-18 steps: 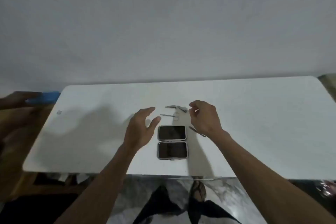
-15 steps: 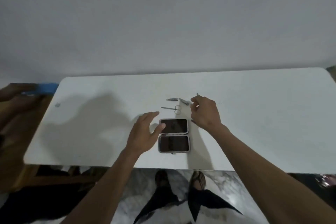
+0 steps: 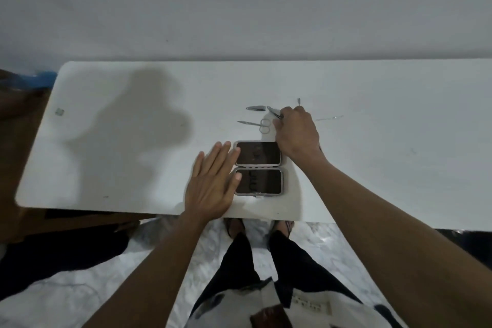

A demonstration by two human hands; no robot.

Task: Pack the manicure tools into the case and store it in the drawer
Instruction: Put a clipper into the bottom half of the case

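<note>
Wide bare bench [image 3: 372, 168] to the left and right of us; the case [image 3: 258, 168] lies open near the near edge. Our left hand [image 3: 213, 181] is flat, fingers spread, fingertips on the case's left rim. Our right hand [image 3: 296, 132] sits just beyond the case, fingers curled, pinching a thin tool [image 3: 299, 101]. Scissors [image 3: 255, 124], nail file [image 3: 256, 108] and clipper [image 3: 274, 112] lie just left of it, another thin tool [image 3: 328, 118] to the right.
</note>
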